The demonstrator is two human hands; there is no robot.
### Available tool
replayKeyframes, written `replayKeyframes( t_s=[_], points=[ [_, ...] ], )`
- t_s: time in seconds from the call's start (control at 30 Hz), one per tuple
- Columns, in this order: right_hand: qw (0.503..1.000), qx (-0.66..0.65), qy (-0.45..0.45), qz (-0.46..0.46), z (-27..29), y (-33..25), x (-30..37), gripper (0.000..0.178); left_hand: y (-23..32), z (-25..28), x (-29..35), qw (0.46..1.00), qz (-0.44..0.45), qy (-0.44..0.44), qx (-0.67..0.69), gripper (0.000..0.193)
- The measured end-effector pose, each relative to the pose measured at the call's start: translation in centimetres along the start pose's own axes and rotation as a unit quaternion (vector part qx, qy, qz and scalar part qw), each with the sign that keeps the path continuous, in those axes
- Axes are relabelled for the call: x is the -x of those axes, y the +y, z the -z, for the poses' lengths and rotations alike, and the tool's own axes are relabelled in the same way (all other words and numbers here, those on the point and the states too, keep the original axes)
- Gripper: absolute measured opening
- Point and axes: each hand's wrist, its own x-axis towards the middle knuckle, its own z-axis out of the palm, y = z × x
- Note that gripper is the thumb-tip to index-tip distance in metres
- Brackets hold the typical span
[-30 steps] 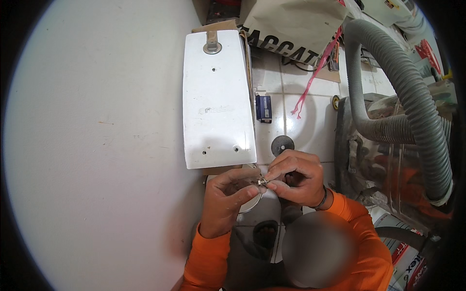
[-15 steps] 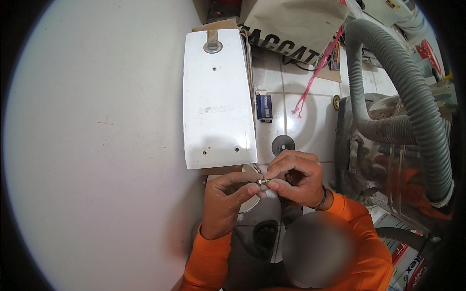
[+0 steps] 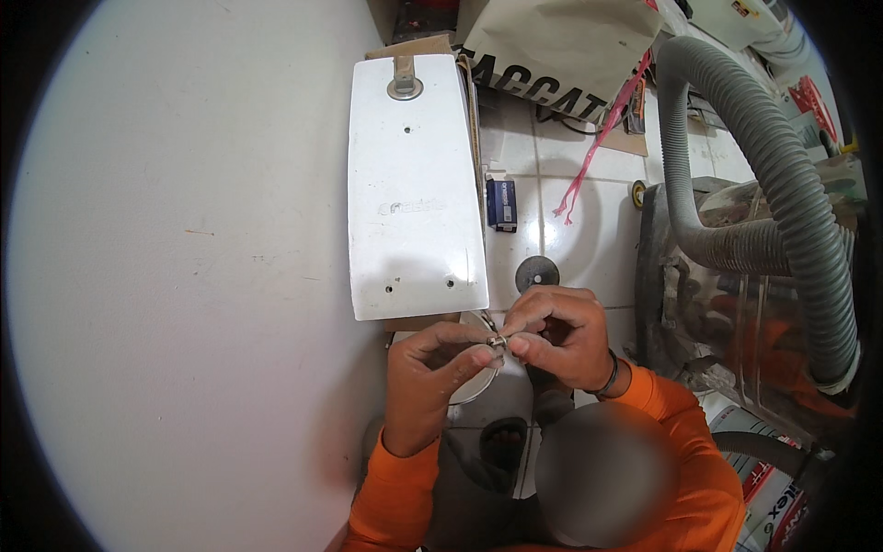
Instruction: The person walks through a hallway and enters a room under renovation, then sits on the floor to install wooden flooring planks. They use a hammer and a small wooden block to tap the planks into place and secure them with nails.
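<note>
The left hand (image 3: 423,373) grasps one small silver-coloured metal fastener (image 3: 498,341) between thumb and fingers, and the right hand (image 3: 563,342) pinches it from the other side. The fastener is too small and too covered to tell whether it is one part or two joined. It sits between the two sets of fingertips, just below the lower right corner of one long white panel (image 3: 418,175). One black band (image 3: 611,375) circles the right wrist; two orange sleeves (image 3: 405,488) cover the forearms.

The panel bears one metal fitting with a round base (image 3: 404,86) at the middle of its upper edge and three small dark holes: one below the fitting, two near the lower edge. On the white tiled floor (image 3: 602,239), one dark blue box (image 3: 502,204) lies just beside the panel's right edge, and one black disc (image 3: 536,273) with a central hole lies near its lower right corner. Beyond the upper right corner stands one beige bag (image 3: 561,46), with pink string (image 3: 598,147) hanging before it. One thick grey ribbed hose (image 3: 759,138) arches at the right.
</note>
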Motion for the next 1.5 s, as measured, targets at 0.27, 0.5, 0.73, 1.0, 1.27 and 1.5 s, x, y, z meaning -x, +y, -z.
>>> replayKeyframes(
  t_s=[0.27, 0.5, 0.73, 1.0, 1.27, 1.5],
  points=[
    [0.999, 0.039, -0.018, -0.014, 0.7, -0.3, -0.4, 0.011, 0.0, -0.8, -0.3, 0.981, -0.123, 0.020, -0.147, 0.023],
    [0.996, 0.086, -0.023, -0.006, 0.7, -0.3, -0.7, 0.009, -0.1, -0.6, -0.2, 0.957, -0.144, 0.049, -0.246, 0.019],
    [0.996, 0.089, -0.030, -0.002, 1.0, 0.0, -0.8, 0.010, 0.2, -0.1, -0.1, 0.955, -0.125, 0.014, -0.269, 0.015],
    [0.997, 0.078, -0.017, -0.014, 0.7, 0.0, -0.3, 0.010, 0.2, -0.6, 0.2, 0.976, -0.087, 0.046, -0.193, 0.014],
    [0.992, 0.111, 0.001, 0.054, 0.1, -0.1, 0.2, 0.019, 0.6, -0.6, 0.3, 0.985, -0.065, 0.059, -0.149, 0.015],
    [0.981, 0.149, 0.035, 0.120, -0.5, 0.2, 0.4, 0.020, 0.7, -1.1, 0.5, 0.984, -0.067, 0.053, -0.155, 0.014]
  ],
)
